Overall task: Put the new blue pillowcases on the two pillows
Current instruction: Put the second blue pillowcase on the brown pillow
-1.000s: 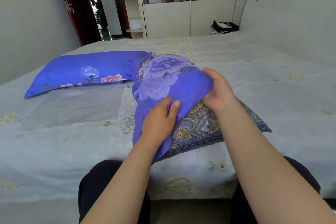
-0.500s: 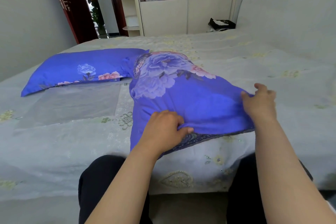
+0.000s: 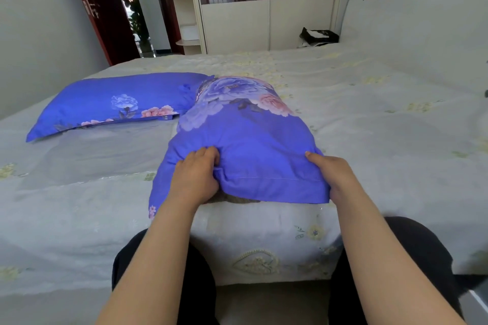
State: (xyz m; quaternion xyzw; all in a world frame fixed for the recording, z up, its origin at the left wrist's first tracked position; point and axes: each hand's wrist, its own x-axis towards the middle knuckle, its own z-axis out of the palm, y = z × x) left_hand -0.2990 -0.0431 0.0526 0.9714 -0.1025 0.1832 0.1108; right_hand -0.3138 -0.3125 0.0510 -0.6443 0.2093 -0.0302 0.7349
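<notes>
Pillow (image 3: 245,140) on bed (image 3: 369,119): left hand (image 3: 195,179) and right hand (image 3: 334,174) each grip the blue pillowcase (image 3: 264,187) hem; second cased pillow (image 3: 113,103) lies left of it.

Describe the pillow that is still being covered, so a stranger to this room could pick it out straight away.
On the bed lie two blue floral pillows, corners nearly touching. The one meant is the near pillow, lying at the bed's front edge and running away from the viewer. Unlike the far pillow, which lies alone, it has the left hand and the right hand gripping its open end.
</notes>
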